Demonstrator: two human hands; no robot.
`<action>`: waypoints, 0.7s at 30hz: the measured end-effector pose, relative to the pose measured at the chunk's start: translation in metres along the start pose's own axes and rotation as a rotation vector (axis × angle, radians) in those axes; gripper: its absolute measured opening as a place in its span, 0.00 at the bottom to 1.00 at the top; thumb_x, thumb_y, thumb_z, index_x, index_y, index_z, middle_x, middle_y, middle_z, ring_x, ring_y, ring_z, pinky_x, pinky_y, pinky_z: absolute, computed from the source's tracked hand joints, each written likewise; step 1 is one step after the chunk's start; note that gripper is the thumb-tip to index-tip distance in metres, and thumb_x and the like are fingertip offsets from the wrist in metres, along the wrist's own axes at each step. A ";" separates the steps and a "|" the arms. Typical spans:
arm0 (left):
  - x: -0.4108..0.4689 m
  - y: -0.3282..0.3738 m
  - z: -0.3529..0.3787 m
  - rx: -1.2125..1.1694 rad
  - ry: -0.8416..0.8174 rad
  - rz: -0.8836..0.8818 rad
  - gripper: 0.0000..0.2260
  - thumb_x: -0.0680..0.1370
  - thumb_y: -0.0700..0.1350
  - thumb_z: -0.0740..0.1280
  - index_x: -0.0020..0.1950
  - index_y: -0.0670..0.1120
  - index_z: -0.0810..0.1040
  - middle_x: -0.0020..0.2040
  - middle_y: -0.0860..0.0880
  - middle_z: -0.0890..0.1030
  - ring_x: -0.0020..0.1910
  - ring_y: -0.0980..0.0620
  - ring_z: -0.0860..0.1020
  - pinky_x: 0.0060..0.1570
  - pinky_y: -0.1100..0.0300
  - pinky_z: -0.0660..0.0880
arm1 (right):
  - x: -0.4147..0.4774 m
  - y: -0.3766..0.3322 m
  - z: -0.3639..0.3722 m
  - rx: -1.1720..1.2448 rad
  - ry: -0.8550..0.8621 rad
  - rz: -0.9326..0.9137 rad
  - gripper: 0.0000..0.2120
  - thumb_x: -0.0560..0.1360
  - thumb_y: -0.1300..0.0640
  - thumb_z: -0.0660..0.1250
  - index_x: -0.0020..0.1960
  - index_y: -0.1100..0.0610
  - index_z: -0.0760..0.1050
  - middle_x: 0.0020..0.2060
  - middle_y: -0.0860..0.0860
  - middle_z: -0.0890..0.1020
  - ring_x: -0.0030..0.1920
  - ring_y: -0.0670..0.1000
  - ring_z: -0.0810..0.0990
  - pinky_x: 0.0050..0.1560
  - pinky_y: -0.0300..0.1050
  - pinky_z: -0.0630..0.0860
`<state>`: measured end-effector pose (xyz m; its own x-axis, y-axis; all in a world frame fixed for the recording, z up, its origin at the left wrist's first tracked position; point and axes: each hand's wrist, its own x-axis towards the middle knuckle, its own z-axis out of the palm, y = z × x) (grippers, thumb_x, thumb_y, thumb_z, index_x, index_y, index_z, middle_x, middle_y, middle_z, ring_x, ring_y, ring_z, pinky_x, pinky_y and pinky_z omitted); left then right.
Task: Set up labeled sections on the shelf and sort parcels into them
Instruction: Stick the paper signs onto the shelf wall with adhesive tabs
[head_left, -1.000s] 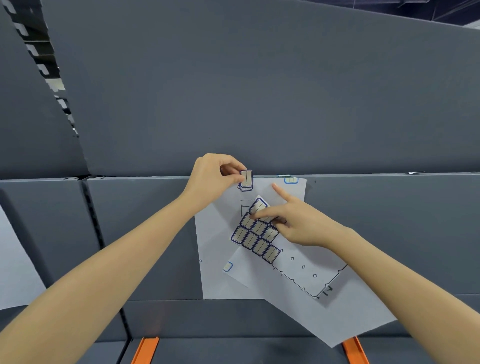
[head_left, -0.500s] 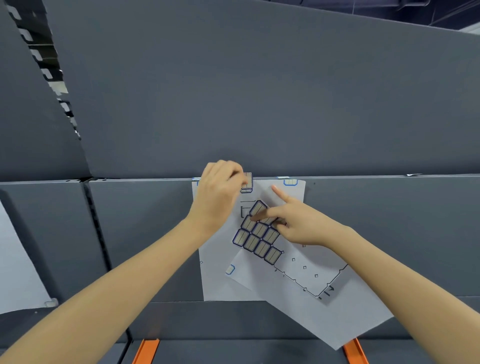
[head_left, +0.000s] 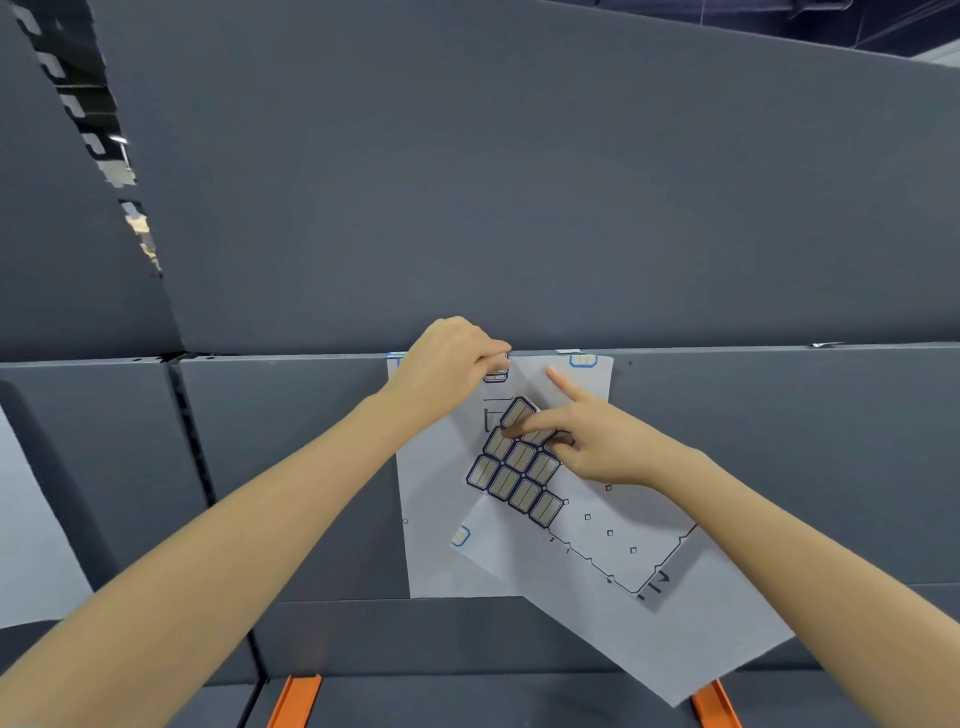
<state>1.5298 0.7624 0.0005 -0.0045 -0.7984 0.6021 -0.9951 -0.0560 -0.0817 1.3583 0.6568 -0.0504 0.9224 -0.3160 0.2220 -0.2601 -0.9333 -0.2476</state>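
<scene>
Left hand (head_left: 451, 364) now over sticker (head_left: 495, 375), sheet (head_left: 520, 475) below

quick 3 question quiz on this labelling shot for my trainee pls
1. True or false: the left hand has its fingers on a sticker at the top edge of the white paper.
2. Which hand holds the sticker sheet? A) left hand B) right hand C) neither
3. Fill in: the two rails at the bottom of the view are ___.
Key: 1 true; 2 B; 3 orange.
</scene>
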 end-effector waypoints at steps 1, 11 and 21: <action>0.003 0.002 -0.004 0.000 -0.046 0.000 0.19 0.78 0.48 0.54 0.44 0.36 0.78 0.38 0.38 0.79 0.38 0.43 0.69 0.46 0.51 0.69 | 0.000 0.000 0.000 0.000 0.003 0.001 0.27 0.75 0.67 0.55 0.65 0.41 0.72 0.61 0.43 0.78 0.61 0.25 0.29 0.60 0.47 0.70; 0.009 0.000 -0.013 -0.147 -0.208 -0.077 0.11 0.77 0.45 0.65 0.41 0.38 0.78 0.42 0.48 0.78 0.40 0.47 0.72 0.47 0.55 0.73 | -0.003 -0.006 -0.002 0.025 0.012 0.016 0.28 0.74 0.68 0.55 0.65 0.43 0.73 0.54 0.37 0.78 0.63 0.27 0.33 0.61 0.47 0.70; 0.003 0.004 -0.006 -0.071 -0.205 -0.082 0.12 0.81 0.44 0.60 0.55 0.40 0.79 0.53 0.41 0.80 0.54 0.43 0.74 0.55 0.50 0.71 | -0.002 -0.014 -0.005 0.023 -0.003 -0.017 0.28 0.74 0.69 0.55 0.66 0.44 0.73 0.45 0.26 0.71 0.75 0.43 0.39 0.64 0.44 0.66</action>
<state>1.5253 0.7631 0.0068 0.0898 -0.8982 0.4303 -0.9958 -0.0892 0.0215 1.3587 0.6693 -0.0422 0.9275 -0.2996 0.2237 -0.2378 -0.9343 -0.2655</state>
